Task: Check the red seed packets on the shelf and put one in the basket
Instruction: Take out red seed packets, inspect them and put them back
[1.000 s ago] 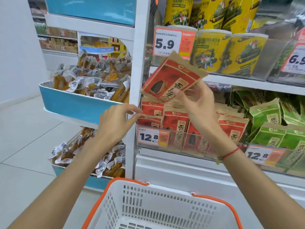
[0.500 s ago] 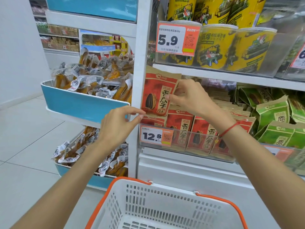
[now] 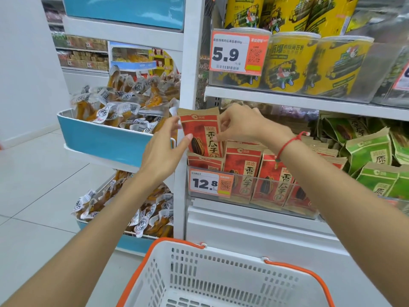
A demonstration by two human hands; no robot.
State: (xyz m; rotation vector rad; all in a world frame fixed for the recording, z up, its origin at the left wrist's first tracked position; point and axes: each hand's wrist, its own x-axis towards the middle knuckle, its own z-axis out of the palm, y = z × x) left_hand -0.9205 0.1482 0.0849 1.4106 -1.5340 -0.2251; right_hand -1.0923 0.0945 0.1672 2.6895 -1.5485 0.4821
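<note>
At the far left stood the blue bins [image 3: 104, 140] heaped with clear-wrapped snacks, none of them part of your job. Next came your left hand [image 3: 163, 151], fingers nearly straight and relaxed, its tips touching the left edge of the raised red seed packet [image 3: 202, 135] without curling round it. That packet stood upright, lifted partly above the front row of red packets [image 3: 263, 173], its bottom edge tucked behind the first of them, just above the 12.8 price tag [image 3: 210, 183]. Your right hand [image 3: 245, 125] pinched the packet's right edge between thumb and fingers, so the hold was yours on that side alone. Further right, the green packets [image 3: 371, 156] lay well apart from your work. Below, the basket [image 3: 168, 247] showed only bare white slats in the part in view. By my reckoning, you were at the checking stage: one packet was in hand and facing you, but none had reached the basket, so choosing, lowering and releasing it there remained.
</note>
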